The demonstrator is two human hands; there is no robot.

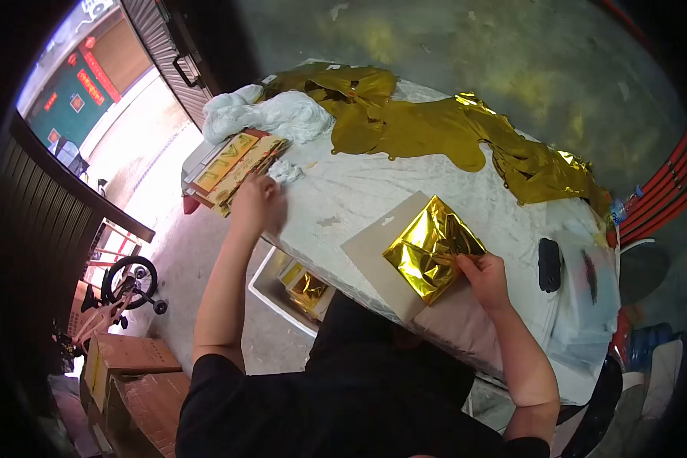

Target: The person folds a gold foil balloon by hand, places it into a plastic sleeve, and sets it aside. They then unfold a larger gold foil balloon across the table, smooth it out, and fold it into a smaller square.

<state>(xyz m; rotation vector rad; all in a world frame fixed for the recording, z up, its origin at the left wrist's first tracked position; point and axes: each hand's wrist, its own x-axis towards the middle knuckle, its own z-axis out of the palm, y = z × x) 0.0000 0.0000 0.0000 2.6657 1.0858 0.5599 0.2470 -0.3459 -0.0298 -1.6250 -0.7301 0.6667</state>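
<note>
My right hand (487,279) pinches the near right edge of a folded sheet of shiny gold foil (427,248). The foil lies over a light grey card (370,246) that has a hang hole near its upper corner. At the table's left end, my left hand (255,201) has its fingers curled together, beside a stack of printed cardboard pieces (225,168) with gold lettering. Whatever those fingers may hold is hidden. A small tangle of white string (285,172) lies just beyond them.
Flat gold foil balloons (412,130) spread along the table's far side, beside bundled white string (271,114). A black case (548,265) and clear plastic bags (588,298) lie at right. A white box (266,284) holding gold packets stands below the near edge. Cardboard boxes (133,355) sit lower left.
</note>
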